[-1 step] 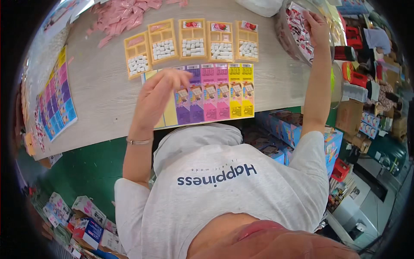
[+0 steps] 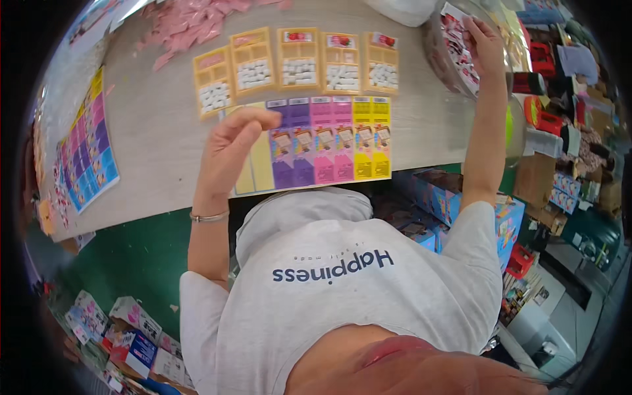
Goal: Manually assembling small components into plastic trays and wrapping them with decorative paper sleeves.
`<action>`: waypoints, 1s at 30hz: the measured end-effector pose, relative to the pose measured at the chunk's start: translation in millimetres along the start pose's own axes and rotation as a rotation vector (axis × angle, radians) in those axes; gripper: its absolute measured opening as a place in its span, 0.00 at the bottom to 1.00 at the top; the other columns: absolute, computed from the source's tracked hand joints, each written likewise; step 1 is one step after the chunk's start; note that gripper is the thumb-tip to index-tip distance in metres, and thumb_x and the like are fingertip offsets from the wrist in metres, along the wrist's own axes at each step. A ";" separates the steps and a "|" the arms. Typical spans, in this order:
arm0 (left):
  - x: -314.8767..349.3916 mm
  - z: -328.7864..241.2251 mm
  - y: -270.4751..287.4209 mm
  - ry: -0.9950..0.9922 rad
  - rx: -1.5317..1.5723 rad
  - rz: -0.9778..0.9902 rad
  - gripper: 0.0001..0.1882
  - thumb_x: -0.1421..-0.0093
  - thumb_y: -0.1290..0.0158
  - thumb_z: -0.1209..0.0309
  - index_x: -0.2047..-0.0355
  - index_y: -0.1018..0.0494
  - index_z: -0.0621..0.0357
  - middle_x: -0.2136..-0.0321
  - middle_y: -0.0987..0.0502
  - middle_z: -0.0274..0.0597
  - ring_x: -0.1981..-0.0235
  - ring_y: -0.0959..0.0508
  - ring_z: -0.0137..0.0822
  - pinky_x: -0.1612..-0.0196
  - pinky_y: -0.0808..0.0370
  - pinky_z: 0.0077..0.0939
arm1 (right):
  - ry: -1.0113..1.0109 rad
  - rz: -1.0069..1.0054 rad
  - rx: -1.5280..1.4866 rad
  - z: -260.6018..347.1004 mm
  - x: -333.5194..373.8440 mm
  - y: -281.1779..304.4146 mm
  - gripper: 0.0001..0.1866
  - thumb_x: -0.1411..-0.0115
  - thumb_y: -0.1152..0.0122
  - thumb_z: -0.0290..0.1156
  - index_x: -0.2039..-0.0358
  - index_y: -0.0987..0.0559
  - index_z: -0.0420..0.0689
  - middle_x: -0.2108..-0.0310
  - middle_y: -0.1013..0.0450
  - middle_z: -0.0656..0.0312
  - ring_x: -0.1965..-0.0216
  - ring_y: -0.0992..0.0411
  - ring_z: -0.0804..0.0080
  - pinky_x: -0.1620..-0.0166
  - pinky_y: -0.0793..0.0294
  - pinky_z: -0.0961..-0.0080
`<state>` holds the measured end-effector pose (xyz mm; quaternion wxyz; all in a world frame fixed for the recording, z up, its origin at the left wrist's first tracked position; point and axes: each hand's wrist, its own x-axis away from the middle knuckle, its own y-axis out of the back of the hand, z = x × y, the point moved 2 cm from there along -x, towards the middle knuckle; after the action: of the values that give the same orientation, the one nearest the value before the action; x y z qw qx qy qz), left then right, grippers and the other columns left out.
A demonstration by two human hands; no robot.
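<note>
My left hand (image 2: 232, 148) hovers over the left end of a sticker sheet (image 2: 332, 168) in purple, pink and yellow, its backing bare at the left. The fingers are bent toward the thumb; anything between them is hidden. My right hand (image 2: 486, 45) reaches into a clear round tub (image 2: 440, 69) of small red-and-white packets (image 2: 455, 46), fingertips pinched at one of them. Beyond the sheet lie several pale yellow compartment trays (image 2: 299, 59) with small white pieces. The two leftmost trays hold a pink packet (image 2: 212, 60) each; the others carry a red-and-white packet.
A pile of pink packets (image 2: 187, 26) lies at the far left of the table. Another coloured sticker sheet (image 2: 85, 145) sits by the left edge. Blue printed boxes (image 2: 428, 194) stand below the table's right side, and opened cartons (image 2: 135, 349) at lower left.
My left hand's fingers have drawn slightly left and bent over the sheet. The right hand stays in the tub. The whole view has shifted a little.
</note>
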<state>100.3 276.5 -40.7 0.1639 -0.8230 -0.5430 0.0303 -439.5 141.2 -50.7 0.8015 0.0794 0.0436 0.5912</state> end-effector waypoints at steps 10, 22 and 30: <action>45.5 11.3 105.2 -0.142 -0.843 -0.620 0.04 0.44 0.35 0.73 0.70 0.19 0.60 0.76 0.21 0.38 0.71 0.22 0.28 0.63 0.27 0.22 | 0.830 0.301 0.605 35.8 105.8 -303.4 0.05 0.42 0.32 0.26 0.64 0.16 0.44 0.69 0.20 0.63 0.70 0.21 0.68 0.64 0.20 0.76; -48.7 5.6 103.3 -0.304 -1.168 -0.472 0.04 0.40 0.40 0.75 0.65 0.18 0.60 0.71 0.19 0.42 0.71 0.20 0.36 0.64 0.25 0.32 | 1.166 0.326 1.010 18.8 84.4 -313.6 0.15 0.41 0.40 0.24 0.54 0.19 0.50 0.53 0.22 0.64 0.46 0.27 0.60 0.45 0.26 0.64; -4.5 -9.6 133.9 -0.154 -1.199 -0.614 0.04 0.40 0.40 0.74 0.70 0.18 0.61 0.76 0.20 0.37 0.74 0.24 0.26 0.66 0.28 0.22 | 0.594 -0.338 0.694 60.0 59.7 -68.6 0.15 0.40 0.35 0.31 0.52 0.19 0.45 0.59 0.20 0.56 0.56 0.22 0.56 0.51 0.23 0.64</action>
<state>219.0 222.3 -72.7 -0.3590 -0.5757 -0.6850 -0.2656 -347.4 173.8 -2.5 0.7654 0.1614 0.4773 0.4003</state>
